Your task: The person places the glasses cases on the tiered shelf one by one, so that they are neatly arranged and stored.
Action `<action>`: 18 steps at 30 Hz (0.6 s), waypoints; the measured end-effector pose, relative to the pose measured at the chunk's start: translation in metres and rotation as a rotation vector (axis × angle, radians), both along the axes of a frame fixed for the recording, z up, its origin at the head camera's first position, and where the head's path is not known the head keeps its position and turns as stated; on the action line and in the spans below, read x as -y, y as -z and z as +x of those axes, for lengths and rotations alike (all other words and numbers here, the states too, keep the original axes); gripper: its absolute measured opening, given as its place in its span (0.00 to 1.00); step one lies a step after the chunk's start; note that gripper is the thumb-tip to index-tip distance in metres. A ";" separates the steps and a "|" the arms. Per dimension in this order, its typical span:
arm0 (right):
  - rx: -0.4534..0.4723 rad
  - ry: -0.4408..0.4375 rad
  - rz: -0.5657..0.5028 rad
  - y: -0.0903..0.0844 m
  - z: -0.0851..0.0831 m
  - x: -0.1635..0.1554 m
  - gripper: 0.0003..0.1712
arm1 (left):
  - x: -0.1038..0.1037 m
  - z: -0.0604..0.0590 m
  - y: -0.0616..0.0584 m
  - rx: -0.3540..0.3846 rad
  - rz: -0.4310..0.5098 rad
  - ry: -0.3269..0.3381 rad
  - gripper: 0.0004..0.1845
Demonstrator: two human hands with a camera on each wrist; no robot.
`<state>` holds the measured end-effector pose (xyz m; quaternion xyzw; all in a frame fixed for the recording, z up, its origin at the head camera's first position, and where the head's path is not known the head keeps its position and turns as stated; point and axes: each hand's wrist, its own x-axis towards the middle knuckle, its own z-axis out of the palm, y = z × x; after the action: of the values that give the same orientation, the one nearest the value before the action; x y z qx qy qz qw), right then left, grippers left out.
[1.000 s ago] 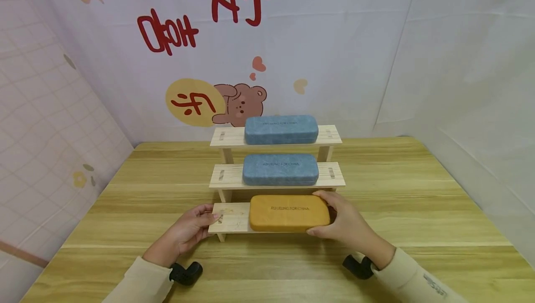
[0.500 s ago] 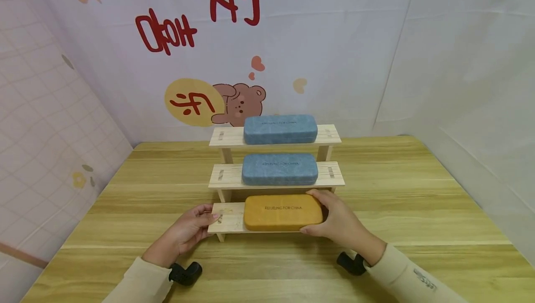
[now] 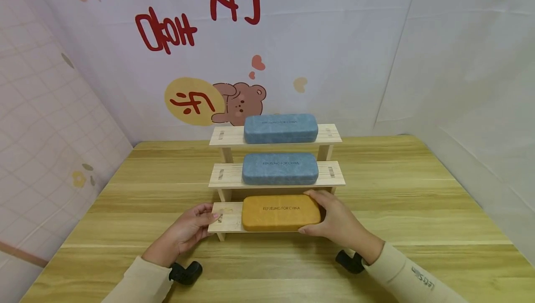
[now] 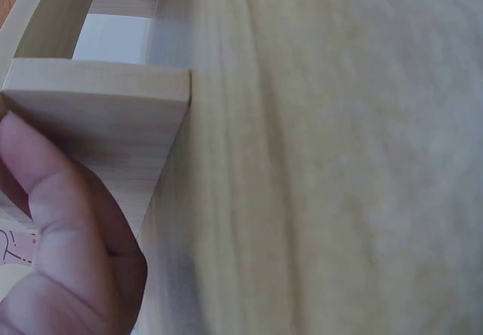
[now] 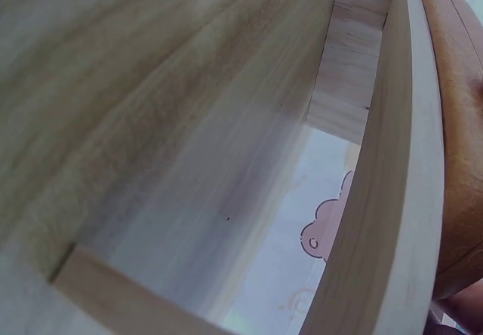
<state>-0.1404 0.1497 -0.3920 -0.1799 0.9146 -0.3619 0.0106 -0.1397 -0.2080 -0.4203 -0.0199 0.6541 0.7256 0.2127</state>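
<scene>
A yellow glasses case [image 3: 281,219] lies lengthwise on the lowest step of a three-step wooden display rack [image 3: 230,223]. My right hand [image 3: 340,222] grips the case's right end, thumb at the front edge and fingers at the back. With my left hand [image 3: 188,228] I hold the left end of that lowest step, thumb on top and fingers below. The left wrist view shows those fingers [image 4: 64,222] against the rack's end by its leg. Two blue glasses cases sit on the steps above, one on the middle step [image 3: 280,175] and one on the top step [image 3: 281,133].
The rack stands on a wood-grain table [image 3: 276,270], with bare tabletop on both sides of it. Behind rises a white cloth backdrop [image 3: 342,61] with red characters and a cartoon bear [image 3: 246,103]. Another cloth wall [image 3: 54,108] borders the left side.
My right hand has slid the yellow case left along the lowest step, bringing it roughly in line with the blue cases. The left hand has stayed on the step's left end.
</scene>
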 end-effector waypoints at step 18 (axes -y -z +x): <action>0.035 -0.012 0.018 -0.001 0.007 -0.002 0.55 | 0.002 0.001 -0.002 -0.018 -0.033 0.037 0.27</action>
<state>-0.1329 0.1517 -0.3912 -0.1791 0.9165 -0.3565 0.0303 -0.1390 -0.2098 -0.4186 -0.0048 0.6681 0.7108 0.2200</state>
